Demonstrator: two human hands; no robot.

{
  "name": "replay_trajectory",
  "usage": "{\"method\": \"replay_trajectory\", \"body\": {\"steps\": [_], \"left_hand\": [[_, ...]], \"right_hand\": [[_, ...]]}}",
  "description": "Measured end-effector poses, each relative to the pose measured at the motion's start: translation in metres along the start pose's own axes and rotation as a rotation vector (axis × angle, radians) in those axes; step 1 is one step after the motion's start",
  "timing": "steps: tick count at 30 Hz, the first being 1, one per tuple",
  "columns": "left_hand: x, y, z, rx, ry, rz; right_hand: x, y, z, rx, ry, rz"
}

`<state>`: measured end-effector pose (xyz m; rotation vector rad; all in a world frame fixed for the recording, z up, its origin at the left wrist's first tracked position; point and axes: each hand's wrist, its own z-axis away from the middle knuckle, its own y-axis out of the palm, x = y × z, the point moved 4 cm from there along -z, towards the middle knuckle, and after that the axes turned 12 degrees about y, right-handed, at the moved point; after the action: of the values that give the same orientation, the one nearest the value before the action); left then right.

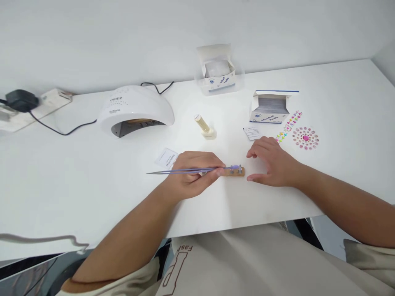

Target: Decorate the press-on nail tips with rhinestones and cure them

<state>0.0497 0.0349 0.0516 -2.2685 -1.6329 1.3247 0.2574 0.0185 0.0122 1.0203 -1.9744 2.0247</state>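
1. Currently, the left hand (pixel 194 176), at the centre of the frame, is pinching lavender tweezers (pixel 173 171), their tips pointing left.
2. Its fingertips are reaching a small wooden-coloured block (pixel 242 173), lying just right of centre and bearing small lavender and grey pieces; whether they are gripping it, I cannot tell.
3. The right hand (pixel 274 164) is curving beside the block's right end, thumb and fingers spreading wide, a narrow gap separating them from it.
4. Left of centre, a packet (pixel 166 157) is reading "Alcohol Pad"; above the right hand, another packet's (pixel 253 133) print is staying too small to read.
5. Farther out, an open box (pixel 268 118) is showing "Alcohol Pads", while a box at top centre (pixel 219 82) is showing "ohol".
6. A bottle (pixel 203 124) is standing above centre; gem stickers (pixel 305 138) are lying at right.
7. At upper left, a white arched lamp (pixel 138 105) is carrying unclear lettering.
8. White tabletop (pixel 77 189) is stretching leftward beyond the tweezers, its front edge running beneath both forearms.
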Motion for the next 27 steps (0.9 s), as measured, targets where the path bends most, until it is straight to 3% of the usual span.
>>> {"method": "replay_trajectory", "body": {"steps": [3,6,14,27], "left_hand": [[0.002,0.006,-0.001,0.110,0.033,-0.057],[0.005,0.011,0.000,0.166,0.038,-0.140],[0.010,0.014,0.002,0.181,0.022,-0.200],[0.011,0.017,-0.004,0.221,0.030,-0.206]], "right_hand": [[0.000,0.011,-0.003,0.092,0.066,0.021],[0.005,0.017,-0.007,0.069,0.033,-0.037],[0.007,0.026,-0.006,0.024,-0.115,-0.141],[0.012,0.027,-0.006,0.011,-0.174,-0.149]]}}
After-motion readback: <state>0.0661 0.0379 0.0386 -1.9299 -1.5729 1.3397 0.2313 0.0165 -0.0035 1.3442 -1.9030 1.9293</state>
